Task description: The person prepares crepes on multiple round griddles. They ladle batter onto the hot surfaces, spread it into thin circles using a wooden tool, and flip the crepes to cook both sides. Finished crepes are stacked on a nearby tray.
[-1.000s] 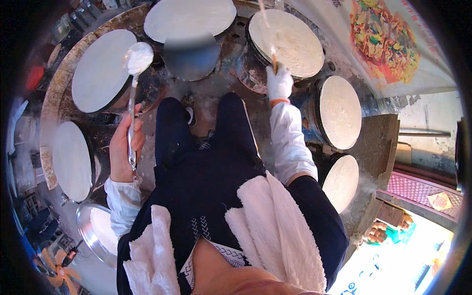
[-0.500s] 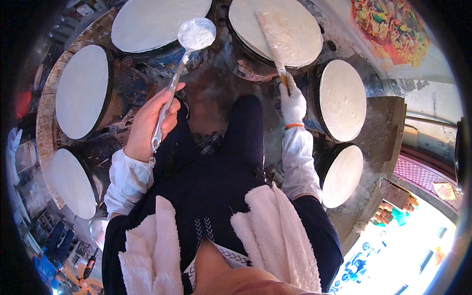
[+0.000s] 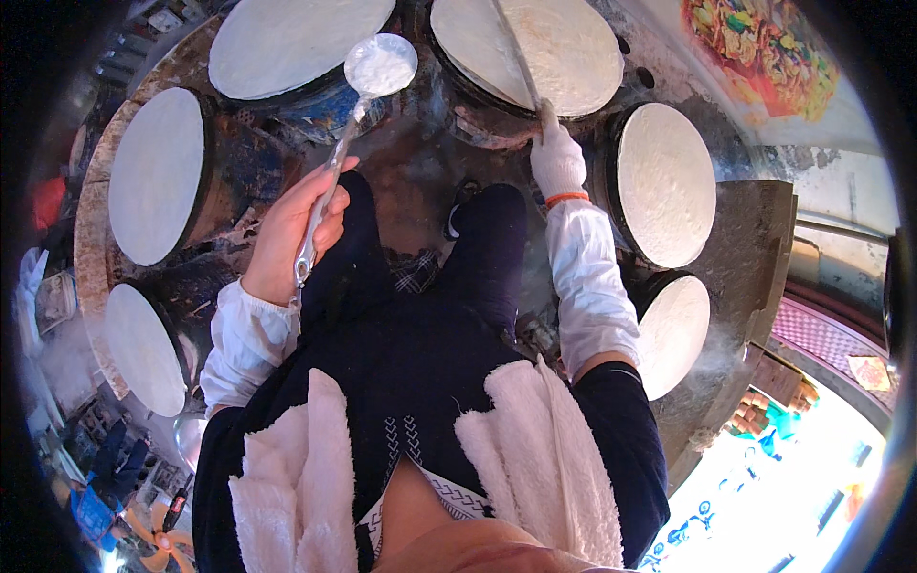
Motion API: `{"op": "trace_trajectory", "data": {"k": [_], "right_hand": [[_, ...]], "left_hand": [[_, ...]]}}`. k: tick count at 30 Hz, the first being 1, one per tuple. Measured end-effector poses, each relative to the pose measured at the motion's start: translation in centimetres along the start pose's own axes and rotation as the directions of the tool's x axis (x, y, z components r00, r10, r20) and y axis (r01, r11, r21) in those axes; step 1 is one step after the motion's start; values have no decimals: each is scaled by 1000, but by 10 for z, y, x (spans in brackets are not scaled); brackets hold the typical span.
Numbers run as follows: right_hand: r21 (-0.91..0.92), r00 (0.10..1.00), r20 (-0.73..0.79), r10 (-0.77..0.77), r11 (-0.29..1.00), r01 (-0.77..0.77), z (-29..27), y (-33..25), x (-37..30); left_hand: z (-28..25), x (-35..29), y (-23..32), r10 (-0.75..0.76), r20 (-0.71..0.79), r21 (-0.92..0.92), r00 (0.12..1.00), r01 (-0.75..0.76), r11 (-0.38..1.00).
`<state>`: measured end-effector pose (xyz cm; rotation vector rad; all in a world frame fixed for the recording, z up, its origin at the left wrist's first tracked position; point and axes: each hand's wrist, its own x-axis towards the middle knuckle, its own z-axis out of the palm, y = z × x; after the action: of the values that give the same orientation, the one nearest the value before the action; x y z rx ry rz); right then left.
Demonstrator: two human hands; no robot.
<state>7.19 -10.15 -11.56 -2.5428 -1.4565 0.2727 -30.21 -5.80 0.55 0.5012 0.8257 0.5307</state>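
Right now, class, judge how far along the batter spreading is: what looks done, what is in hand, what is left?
Done: the five other round griddles, such as the left one, are coated white all over. In hand: the left hand holds a ladle full of white batter, and the gloved right hand holds a long spreader stick on the top right griddle. Left: emptying that ladle.

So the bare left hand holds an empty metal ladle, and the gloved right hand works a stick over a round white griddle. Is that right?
Not quite: the head view shows the ladle full of white batter, not empty. The rest holds: the bare left hand grips its metal handle, and the gloved right hand holds a thin stick over a round white-coated griddle.
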Motion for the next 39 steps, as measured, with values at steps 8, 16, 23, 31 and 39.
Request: {"op": "trace_trajectory", "data": {"k": [8,16,23,31,39], "right_hand": [[-289,956,265,124,956,-44,-15,-38,4],[-200,935,350,52,980,20,-17,-7,-30],[585,971,-216,-99,783,210,7,66,-99],[-90,999,9,51,995,-50,-7,51,-51],[735,999,49,-8,677,-30,23,63,-88]], "left_hand": [[2,0,-2,2,-34,-5,999,-3,1000],[-6,-2,-9,26,38,-49,999,-24,999],[-9,-8,-7,10,34,-35,999,-9,999],[0,-12,-4,15,49,-40,999,-13,999],[-4,-18,-8,35,24,-31,999,-35,999]]}}
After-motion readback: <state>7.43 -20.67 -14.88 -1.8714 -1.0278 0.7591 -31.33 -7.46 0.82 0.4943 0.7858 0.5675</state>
